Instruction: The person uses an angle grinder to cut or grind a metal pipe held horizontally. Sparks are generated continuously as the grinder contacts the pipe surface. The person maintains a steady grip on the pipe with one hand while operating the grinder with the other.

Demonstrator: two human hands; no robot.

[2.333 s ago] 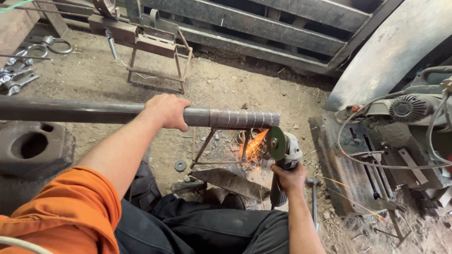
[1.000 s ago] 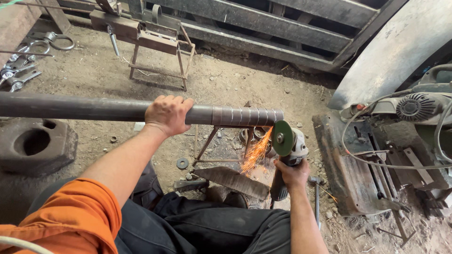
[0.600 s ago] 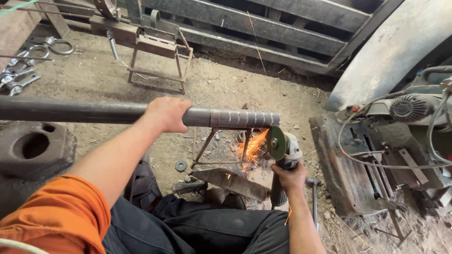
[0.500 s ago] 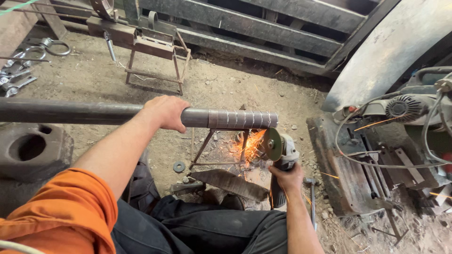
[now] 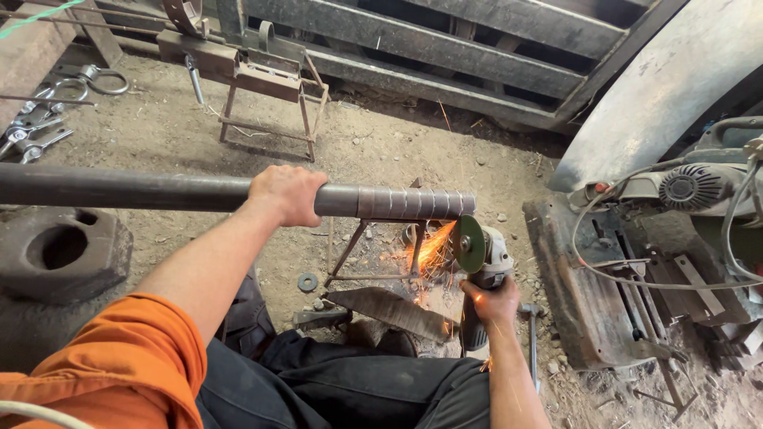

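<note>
Left hand: our left hand [image 5: 288, 195] is wrapped right over the steel pipe [image 5: 143, 191], fingers curled round the top, clamping it down hard.
Right hand: our right hand [image 5: 491, 299] is clenched on the body of the angle grinder [image 5: 482, 262], no slack in that fist at all.
Disc: the green grinding disc [image 5: 469, 244] sits at the pipe's end, just under the ringed section [image 5: 415, 204], and sparks [image 5: 431, 250] are flying down and to the left!
Pipe: it runs level from the left edge of view across to the disc, resting on a small metal stand [image 5: 373, 250].
Doing it well: we judge the pipe must not roll, so the holding hand wants to stay firm and well clear of the disc; a steady wheel with light pressure should keep the cut even.
Around us: dirt floor [image 5: 381, 151], a washer [image 5: 307, 281] lying below the pipe, a heavy iron block [image 5: 63, 254] to the left, a second power tool [image 5: 691, 187] with its cable off to the right.
</note>
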